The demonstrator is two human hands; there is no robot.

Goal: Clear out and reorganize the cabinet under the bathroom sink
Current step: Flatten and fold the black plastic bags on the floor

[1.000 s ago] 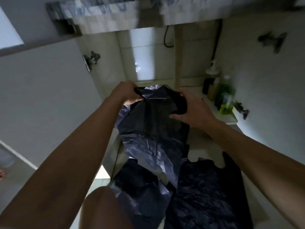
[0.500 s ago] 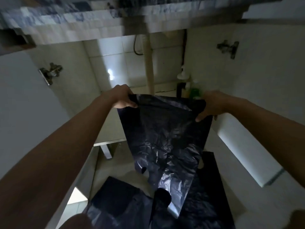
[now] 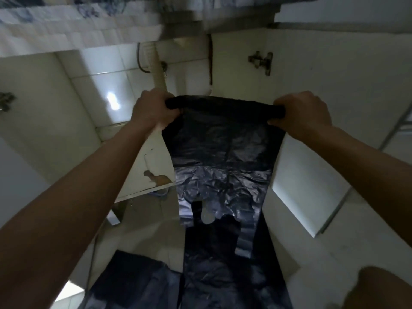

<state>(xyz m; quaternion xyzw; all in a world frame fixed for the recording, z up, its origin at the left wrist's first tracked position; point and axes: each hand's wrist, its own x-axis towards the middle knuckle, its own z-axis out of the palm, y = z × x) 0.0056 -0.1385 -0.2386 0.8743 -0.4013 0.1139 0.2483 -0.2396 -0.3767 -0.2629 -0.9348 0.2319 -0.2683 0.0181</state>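
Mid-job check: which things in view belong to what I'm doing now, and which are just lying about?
In the job:
black bag, its rolled top edge gripped by the left hand and right hand
open cabinet

Lying about:
other black bags on the floor
drain pipe
door hinge

Blurred: far counter. Cut off by near edge: black bags lying flat. Cut by left edge: hinge.
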